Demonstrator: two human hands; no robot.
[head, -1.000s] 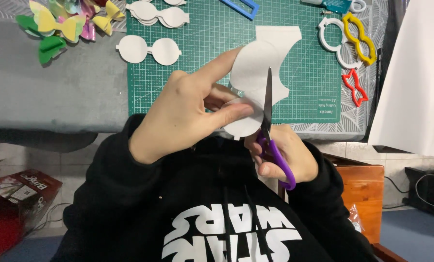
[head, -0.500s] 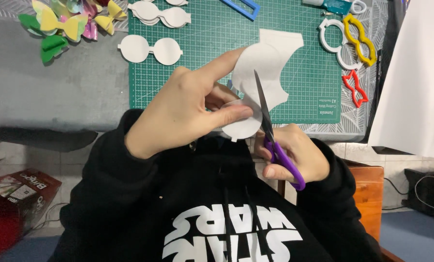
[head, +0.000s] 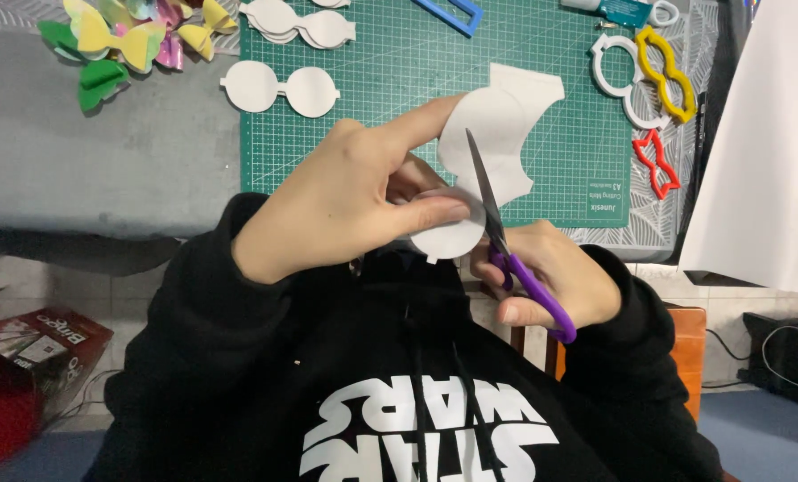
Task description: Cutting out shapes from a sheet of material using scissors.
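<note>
Pinching white cutout (head: 497, 134), left hand (head: 345, 201); right hand (head: 550, 277) gripping purple scissors (head: 506, 241), blade along the cutout's curved edge, green mat (head: 399, 89) beyond

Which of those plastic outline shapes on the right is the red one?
The small red template, a pinched bow shape lying nearest the mat's right edge, below the yellow template and the white template.

One pair of purple-handled scissors (head: 515, 259) sits in the fingers, with one white sheet (head: 497, 134) pinched beside the blades. Beyond the fingertips lie three plastic templates: white (head: 615, 78), yellow (head: 666, 62) and red (head: 656, 162). One loose white double-circle cutout (head: 278, 89) lies beyond the knuckles.
</note>
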